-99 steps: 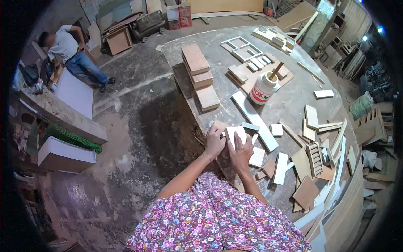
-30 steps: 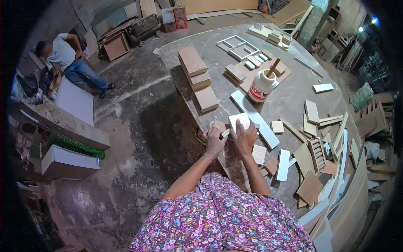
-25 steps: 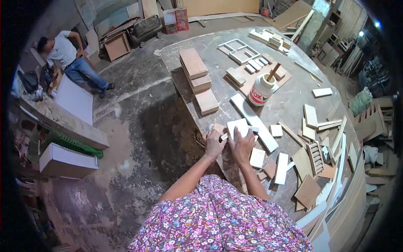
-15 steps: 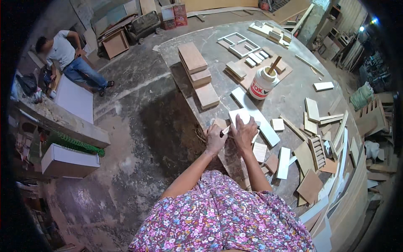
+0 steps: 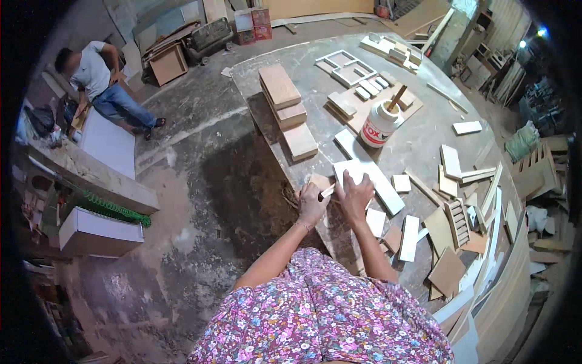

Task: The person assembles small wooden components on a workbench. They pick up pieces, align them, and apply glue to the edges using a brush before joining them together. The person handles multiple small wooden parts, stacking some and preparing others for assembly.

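At the table's near left edge, my left hand [image 5: 311, 206] has its fingers curled round a small pale piece [image 5: 327, 192] with a dark edge; its kind is unclear. My right hand [image 5: 354, 197] grips a white rectangular wooden block [image 5: 345, 168], fingers over its near side, close beside the left hand. Next to that block lies a long white board [image 5: 383, 185], slanting across the table. A small brown wood piece [image 5: 320, 181] shows just beyond my left fingers. Past the board stands a white glue tub [image 5: 377, 126] with a wooden stick [image 5: 398, 97] in it.
Stacked wooden blocks [image 5: 282, 91] line the table's left edge. A white frame [image 5: 345, 67] lies at the back. Wood offcuts [image 5: 448, 264] and a small slatted piece [image 5: 458, 219] crowd the right side. Another person [image 5: 100, 76] sits at the far left.
My right hand has shifted slightly, its fingers more stretched over the white block. My left hand stays nearly in place with the pale piece. The view has moved a little.
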The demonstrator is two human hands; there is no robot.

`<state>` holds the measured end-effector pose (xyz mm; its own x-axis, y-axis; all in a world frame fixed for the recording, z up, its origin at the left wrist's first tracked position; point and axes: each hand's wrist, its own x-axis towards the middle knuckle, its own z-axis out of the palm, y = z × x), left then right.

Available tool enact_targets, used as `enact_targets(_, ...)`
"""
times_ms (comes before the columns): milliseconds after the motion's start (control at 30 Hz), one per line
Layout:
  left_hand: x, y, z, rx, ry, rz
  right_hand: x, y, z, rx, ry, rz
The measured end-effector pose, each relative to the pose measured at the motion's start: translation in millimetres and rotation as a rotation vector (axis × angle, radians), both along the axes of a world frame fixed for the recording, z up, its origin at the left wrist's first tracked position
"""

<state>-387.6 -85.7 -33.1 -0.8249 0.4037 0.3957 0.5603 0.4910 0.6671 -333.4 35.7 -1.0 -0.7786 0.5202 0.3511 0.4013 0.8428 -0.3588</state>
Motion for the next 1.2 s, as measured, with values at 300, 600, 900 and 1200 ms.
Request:
enact_targets(300,2,-1,2,0.048,0.010,0.008,5,-7,2,0.048,0.042,0.037)
enact_targets(600,-1,0,-6,0.057,0.043,0.012,31,-29,2,0.056,0.043,0.064)
enact_targets(900,3,-1,5,0.040,-0.023,0.002,-4,-13,10,-0.054,0.000,-0.060)
enact_targets(1200,4,-1,-2,0.032,0.054,0.043,9,-22,10,-0.019,-0.024,0.019)
